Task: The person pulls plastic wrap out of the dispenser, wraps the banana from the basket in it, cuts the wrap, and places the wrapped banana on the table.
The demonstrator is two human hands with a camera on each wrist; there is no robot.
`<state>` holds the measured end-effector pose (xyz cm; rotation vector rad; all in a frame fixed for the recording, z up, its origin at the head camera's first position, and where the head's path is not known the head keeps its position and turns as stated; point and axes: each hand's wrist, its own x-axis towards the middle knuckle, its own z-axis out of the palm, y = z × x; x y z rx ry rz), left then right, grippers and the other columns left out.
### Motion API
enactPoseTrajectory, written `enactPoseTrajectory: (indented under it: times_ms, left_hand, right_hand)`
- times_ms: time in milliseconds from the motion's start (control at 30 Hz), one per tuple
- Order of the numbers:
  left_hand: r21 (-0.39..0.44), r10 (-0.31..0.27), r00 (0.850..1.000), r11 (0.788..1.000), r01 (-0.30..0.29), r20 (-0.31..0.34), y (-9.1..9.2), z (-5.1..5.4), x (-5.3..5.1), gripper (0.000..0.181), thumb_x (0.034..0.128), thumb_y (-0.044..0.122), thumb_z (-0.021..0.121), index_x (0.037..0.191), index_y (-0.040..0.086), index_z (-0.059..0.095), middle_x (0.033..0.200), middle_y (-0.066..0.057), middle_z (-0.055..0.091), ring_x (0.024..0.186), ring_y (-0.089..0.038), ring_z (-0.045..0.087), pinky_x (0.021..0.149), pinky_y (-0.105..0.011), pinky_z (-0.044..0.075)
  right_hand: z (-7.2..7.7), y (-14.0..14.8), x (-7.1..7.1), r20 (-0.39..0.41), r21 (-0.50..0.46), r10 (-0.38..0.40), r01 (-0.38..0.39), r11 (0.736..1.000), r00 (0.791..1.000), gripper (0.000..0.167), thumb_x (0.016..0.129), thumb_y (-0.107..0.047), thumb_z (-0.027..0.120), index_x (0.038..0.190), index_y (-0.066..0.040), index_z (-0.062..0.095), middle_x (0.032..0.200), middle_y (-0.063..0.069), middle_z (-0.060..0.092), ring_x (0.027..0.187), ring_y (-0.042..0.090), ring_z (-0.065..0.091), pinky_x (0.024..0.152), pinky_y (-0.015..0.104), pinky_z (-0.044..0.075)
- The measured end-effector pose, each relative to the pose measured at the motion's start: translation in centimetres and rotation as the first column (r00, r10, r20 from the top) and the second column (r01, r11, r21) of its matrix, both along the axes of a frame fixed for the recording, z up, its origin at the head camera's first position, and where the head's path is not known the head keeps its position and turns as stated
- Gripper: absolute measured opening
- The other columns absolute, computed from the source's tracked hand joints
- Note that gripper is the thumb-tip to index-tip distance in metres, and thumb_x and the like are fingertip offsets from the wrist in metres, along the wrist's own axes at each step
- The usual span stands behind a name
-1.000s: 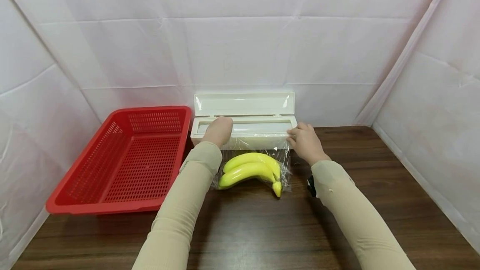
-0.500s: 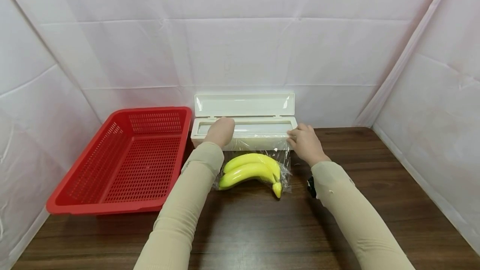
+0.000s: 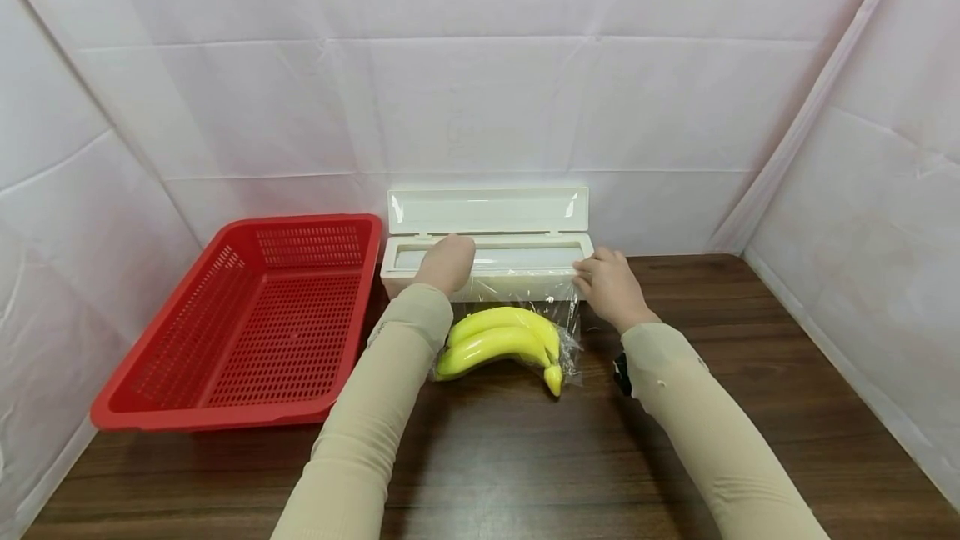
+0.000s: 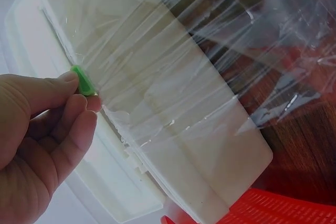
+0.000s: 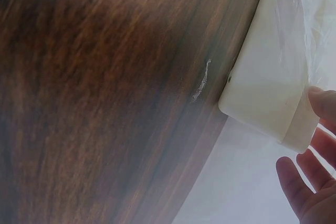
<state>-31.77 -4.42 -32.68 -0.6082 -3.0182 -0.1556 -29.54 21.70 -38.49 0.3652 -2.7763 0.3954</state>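
A white cling film dispenser (image 3: 586,243) stands against the back curtain with its lid (image 3: 487,210) raised. Clear cling film (image 3: 572,332) runs from its front edge down over a bunch of yellow bananas (image 3: 495,344) on the table. My left hand (image 3: 448,263) is at the dispenser's front edge, left of its middle. In the left wrist view, its thumb and fingers pinch a small green slide cutter (image 4: 83,81) on that edge. My right hand (image 3: 611,286) grips the dispenser's right end, its thumb on the film at the corner. The left hand hides part of the dispenser.
A red perforated basket (image 3: 292,340) stands on the left, close to the dispenser's left end and my left forearm. White curtains (image 3: 480,107) close off the back and both sides. A film scrap (image 5: 202,81) lies on the wooden table (image 3: 540,465).
My left hand has slid a little to the right along the dispenser's front edge. The right hand, bananas and basket stay in place.
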Motion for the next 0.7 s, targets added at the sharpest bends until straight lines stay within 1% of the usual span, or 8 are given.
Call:
enactPoseTrajectory:
  times_ms: [267,500,600,700]
  left_hand:
    - [-0.015,-0.009,1.0,1.0,0.009,0.005,0.4,0.3,0.2,0.023,0.092,-0.008,0.046,0.095,0.001,0.067,0.101,-0.013,0.069,0.094,-0.023,0.066,0.084,-0.035,0.053]
    - [-0.01,-0.009,0.999,1.0,0.009,0.041,0.8,0.5,0.4,0.023,0.0918,-0.008,0.046,0.095,0.001,0.067,0.099,-0.012,0.069,0.084,-0.018,0.064,0.076,-0.031,0.053]
    - [-0.008,-0.009,0.999,1.0,0.01,0.047,0.9,0.5,0.5,0.023,0.0922,-0.008,0.046,0.095,0.001,0.068,0.099,-0.011,0.069,0.085,-0.017,0.064,0.077,-0.031,0.053]
    - [-0.008,-0.012,0.999,1.0,0.013,0.038,1.1,0.4,0.4,0.024,0.0926,-0.007,0.045,0.096,0.002,0.068,0.101,-0.011,0.069,0.089,-0.018,0.065,0.08,-0.031,0.054]
  right_hand:
    - [0.1,-0.1,0.0,0.008,-0.004,-0.004,0.004,1.0,1.0,0.031,0.091,-0.019,0.062,0.118,-0.003,0.065,0.098,0.012,0.054,0.089,0.029,0.045,0.079,0.04,0.039]
    - [0.1,0.0,0.0,0.009,-0.004,-0.004,0.004,1.0,1.0,0.031,0.091,-0.018,0.062,0.118,-0.003,0.065,0.098,0.013,0.054,0.089,0.029,0.045,0.078,0.04,0.039]
    - [0.1,0.0,0.1,0.004,-0.009,-0.001,0.001,1.0,1.0,0.031,0.091,-0.018,0.062,0.118,-0.003,0.065,0.097,0.013,0.054,0.089,0.029,0.045,0.078,0.04,0.039]
    - [0.1,-0.1,0.2,-0.002,-0.011,0.003,-0.003,1.0,1.0,0.031,0.091,-0.017,0.062,0.118,-0.002,0.065,0.097,0.013,0.054,0.088,0.029,0.045,0.077,0.04,0.039]
